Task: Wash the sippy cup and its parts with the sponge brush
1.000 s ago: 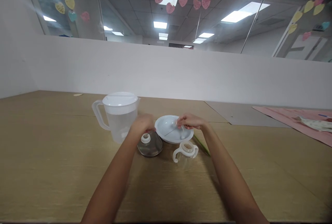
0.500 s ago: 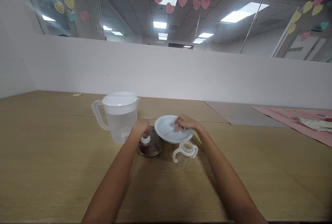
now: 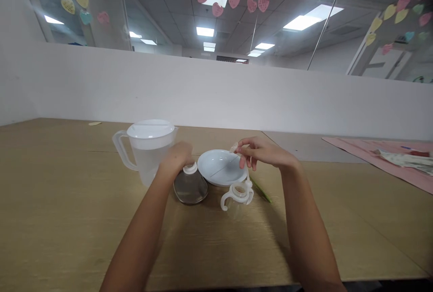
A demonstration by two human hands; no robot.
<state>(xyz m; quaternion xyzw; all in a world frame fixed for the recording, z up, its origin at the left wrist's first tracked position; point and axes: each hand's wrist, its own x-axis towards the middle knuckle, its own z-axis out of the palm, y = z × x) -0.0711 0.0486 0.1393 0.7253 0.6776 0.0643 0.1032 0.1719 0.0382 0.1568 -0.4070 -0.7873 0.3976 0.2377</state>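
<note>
My left hand point(image 3: 178, 155) is closed at the white neck of a dark, see-through flask-like container point(image 3: 191, 189), its fingertips mostly hidden. Above the right side of a white plate point(image 3: 214, 165), my right hand point(image 3: 255, 151) pinches a small translucent piece point(image 3: 233, 147), which looks like a soft spout. A thin white length ending in a small knob shows below these fingers; whether it joins that piece I cannot tell. Under it stands a clear cup point(image 3: 236, 210) with a white two-handled collar point(image 3: 238, 192). A thin dark line crosses the plate.
A lidded translucent pitcher point(image 3: 149, 156) stands left of the flask, behind my left forearm. Some green stalk-like thing point(image 3: 260, 189) lies right of the plate. Far right, a pink cloth point(image 3: 358, 147) carries a whitish packet point(image 3: 406, 160). A white wall rises behind the table.
My right hand has lifted from the plate and moved right, with the translucent piece between its fingers. The left hand has shifted slightly up and left at the flask's neck.
</note>
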